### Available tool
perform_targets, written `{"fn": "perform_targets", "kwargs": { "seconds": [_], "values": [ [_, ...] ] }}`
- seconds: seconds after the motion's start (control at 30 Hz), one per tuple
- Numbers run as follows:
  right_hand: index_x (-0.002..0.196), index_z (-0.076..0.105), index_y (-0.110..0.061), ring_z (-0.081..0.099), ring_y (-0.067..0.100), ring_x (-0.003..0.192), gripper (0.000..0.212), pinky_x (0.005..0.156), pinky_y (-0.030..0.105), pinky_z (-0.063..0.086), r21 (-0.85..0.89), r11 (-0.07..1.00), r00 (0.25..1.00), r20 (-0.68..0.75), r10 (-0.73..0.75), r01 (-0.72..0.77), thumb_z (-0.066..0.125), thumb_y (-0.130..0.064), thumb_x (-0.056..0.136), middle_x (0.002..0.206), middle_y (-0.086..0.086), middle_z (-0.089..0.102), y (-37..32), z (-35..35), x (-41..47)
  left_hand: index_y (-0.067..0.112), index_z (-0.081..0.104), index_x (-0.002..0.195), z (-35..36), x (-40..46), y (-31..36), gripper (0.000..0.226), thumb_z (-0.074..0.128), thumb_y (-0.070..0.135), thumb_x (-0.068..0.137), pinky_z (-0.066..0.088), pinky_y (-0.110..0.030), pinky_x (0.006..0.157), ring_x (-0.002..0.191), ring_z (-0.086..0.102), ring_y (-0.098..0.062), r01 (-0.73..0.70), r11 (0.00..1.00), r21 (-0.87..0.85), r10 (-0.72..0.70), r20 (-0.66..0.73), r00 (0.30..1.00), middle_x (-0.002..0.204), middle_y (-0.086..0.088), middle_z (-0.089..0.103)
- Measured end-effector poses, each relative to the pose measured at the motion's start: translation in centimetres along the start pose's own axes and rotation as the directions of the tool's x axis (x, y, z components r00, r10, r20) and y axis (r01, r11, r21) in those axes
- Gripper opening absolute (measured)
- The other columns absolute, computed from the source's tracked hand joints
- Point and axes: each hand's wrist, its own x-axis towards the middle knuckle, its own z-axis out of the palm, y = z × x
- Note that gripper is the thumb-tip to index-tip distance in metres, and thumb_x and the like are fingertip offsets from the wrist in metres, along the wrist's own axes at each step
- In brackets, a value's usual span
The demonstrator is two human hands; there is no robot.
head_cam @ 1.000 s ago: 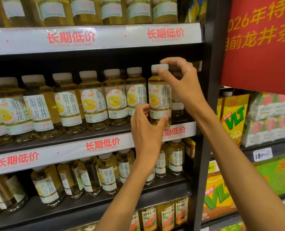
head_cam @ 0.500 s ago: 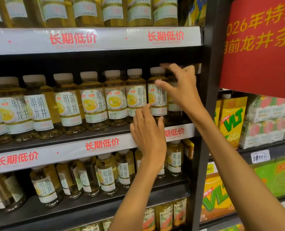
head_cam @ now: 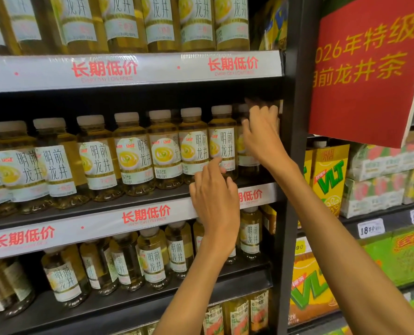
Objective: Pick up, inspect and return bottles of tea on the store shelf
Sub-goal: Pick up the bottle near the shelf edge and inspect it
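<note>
Reaching into the shelf (head_cam: 152, 200), you are curling your right hand (head_cam: 261, 136) round the end bottle (head_cam: 245, 146) tucked at the row's right end, though its fingers are hiding the cap, so the grip is looking likely rather than certain. Your left hand (head_cam: 214, 201) is resting relaxed, fingertips touching the neighbour bottle (head_cam: 222, 143) just above it. The end bottle is standing upright, directly under your right hand, the nearer one.
</note>
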Motion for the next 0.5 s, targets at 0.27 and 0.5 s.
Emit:
{"fn": "perform_targets", "kwargs": {
  "seconds": [0.27, 0.5],
  "values": [
    [0.125, 0.046, 0.000, 0.044, 0.027, 0.119, 0.034, 0.097, 0.031, 0.041, 0.112, 0.988, 0.968, -0.240, -0.075, 0.105, 0.055, -0.004, 0.093, 0.131, 0.017, 0.043, -1.2, -0.1, -2.0, 0.017, 0.050, 0.129, -0.3, 0.0, -0.7, 0.041, 0.060, 0.012, 0.090, 0.033, -0.030, 0.099, 0.115, 0.048, -0.017, -0.033, 0.999, -0.034, 0.035, 0.058, 0.998, 0.117, 0.003, 0.061],
    [0.106, 0.058, 0.006, 0.054, 0.026, 0.104, 0.026, 0.087, 0.029, 0.047, 0.211, 0.939, 0.875, -0.460, -0.149, 0.271, 0.067, -0.002, 0.083, 0.114, 0.021, 0.053, -1.9, -0.6, -4.2, 0.014, 0.052, 0.128, -1.0, 0.0, -1.0, 0.042, 0.064, 0.014, 0.088, 0.035, -0.031, 0.102, 0.119, 0.047, -0.017, -0.061, 0.981, -0.183, 0.080, 0.100, 0.992, 0.121, -0.001, 0.059]
  ]
}}
